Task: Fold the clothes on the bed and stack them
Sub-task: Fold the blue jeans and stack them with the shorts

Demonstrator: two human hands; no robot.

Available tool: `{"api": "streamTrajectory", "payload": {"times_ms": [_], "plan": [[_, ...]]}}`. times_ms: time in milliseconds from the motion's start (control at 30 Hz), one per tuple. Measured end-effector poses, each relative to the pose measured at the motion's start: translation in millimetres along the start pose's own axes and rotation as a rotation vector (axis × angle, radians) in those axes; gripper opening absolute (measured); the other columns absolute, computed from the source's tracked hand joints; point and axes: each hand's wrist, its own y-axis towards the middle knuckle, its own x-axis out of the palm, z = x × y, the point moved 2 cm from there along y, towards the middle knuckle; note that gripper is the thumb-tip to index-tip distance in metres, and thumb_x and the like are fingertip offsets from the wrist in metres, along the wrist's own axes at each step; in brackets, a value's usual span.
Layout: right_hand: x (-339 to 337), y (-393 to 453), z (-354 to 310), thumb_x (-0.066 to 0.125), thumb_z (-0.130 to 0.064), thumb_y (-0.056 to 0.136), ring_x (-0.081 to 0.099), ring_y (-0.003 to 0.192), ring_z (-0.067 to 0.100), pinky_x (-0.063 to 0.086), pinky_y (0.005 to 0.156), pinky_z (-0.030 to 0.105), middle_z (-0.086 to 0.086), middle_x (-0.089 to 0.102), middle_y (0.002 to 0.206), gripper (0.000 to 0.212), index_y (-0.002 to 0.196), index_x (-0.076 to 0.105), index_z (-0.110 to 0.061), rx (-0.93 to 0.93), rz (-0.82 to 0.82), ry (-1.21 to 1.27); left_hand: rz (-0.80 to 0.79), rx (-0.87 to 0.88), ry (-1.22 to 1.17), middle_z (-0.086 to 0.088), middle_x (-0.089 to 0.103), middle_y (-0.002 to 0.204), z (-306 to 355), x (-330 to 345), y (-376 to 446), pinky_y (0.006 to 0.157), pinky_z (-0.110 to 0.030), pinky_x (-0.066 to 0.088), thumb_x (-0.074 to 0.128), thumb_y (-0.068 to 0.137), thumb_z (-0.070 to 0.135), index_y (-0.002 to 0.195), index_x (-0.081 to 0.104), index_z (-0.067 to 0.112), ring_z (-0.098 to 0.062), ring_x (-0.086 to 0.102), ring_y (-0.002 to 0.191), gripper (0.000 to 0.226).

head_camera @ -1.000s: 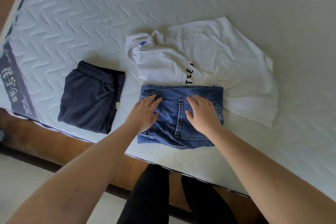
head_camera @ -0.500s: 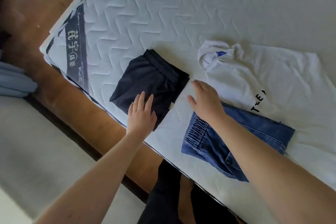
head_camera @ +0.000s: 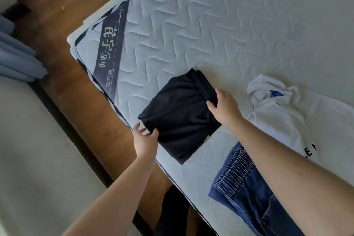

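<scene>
While both hands (head_camera: pixel 145 141) (head_camera: pixel 225 106) grip it, dark folded garment (head_camera: pixel 180 119) rests on mattress (head_camera: pixel 210 25).

The jeans (head_camera: pixel 249 193) are cut off by the bottom edge and partly hidden under the right forearm. The white shirt (head_camera: pixel 283 119) runs off the right edge, its black lettering only partly seen. The left hand (head_camera: pixel 146 140) has fingertips hidden under the folded dark garment (head_camera: pixel 182 117).

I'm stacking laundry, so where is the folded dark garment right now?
In the head view, the folded dark garment lies near the mattress corner, gripped between the left hand and right hand, left of the blue jeans.
</scene>
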Motion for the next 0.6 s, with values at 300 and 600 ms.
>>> {"api": "streamTrajectory", "payload": {"times_ms": [300,600], "plan": [[3.6,40.5,11.1,0.079,-0.054,0.071,0.055,0.116,0.028,0.047,0.098,0.045,0.005,0.057,0.126,0.078,0.132,0.05,-0.015,0.163,-0.198,0.213,-0.354,-0.206,-0.16,0.006,0.068,0.11,-16.8,7.3,17.6,0.089,-0.033,0.052,0.084,0.073,0.038,0.12,0.059,0.02,-0.018,0.064,0.104,0.057],[-7.0,-0.6,19.2,0.077,-0.041,0.079,0.055,0.091,0.014,0.04,0.074,0.027,-0.008,0.056,0.103,0.055,0.12,0.051,-0.016,0.14,-0.098,0.436,-0.338,0.088,-0.15,0.018,0.067,0.109,9.8,6.5,-4.0,0.089,-0.037,0.055,0.072,0.084,0.034,0.101,0.054,0.052,-0.012,0.064,0.107,0.03]]}}
